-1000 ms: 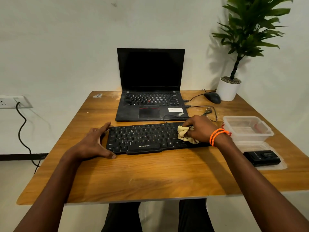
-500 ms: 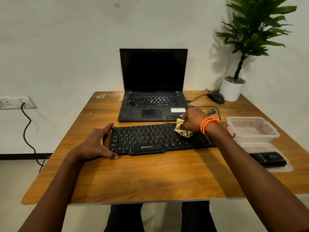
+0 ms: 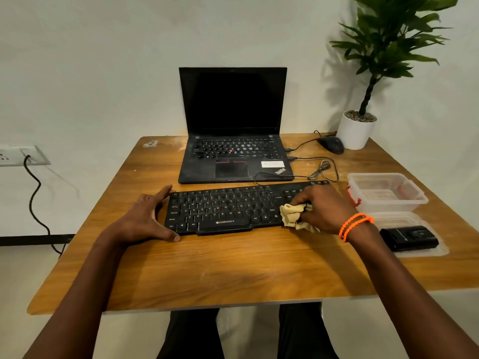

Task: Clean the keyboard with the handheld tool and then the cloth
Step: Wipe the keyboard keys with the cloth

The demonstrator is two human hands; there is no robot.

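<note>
A black keyboard [image 3: 223, 209] lies across the middle of the wooden table [image 3: 220, 268]. My right hand [image 3: 324, 211] grips a crumpled beige cloth [image 3: 293, 216] and presses it on the keyboard's right part, near the front edge. My left hand [image 3: 145, 218] rests flat on the table against the keyboard's left end, thumb along the front corner, fingers straight. The black handheld tool [image 3: 409, 238] lies on a clear lid [image 3: 438, 251] at the right.
A black laptop [image 3: 233, 141] stands open behind the keyboard, with a cable [image 3: 321, 169] looping beside it. A clear plastic box [image 3: 386, 193], a black mouse [image 3: 331, 144] and a potted plant [image 3: 355, 130] occupy the right side. A wall socket [image 3: 15, 155] is at the left.
My right hand has drawn the cloth from the keyboard's back edge toward the front edge, over its right part. My left hand has stayed at the left end.
</note>
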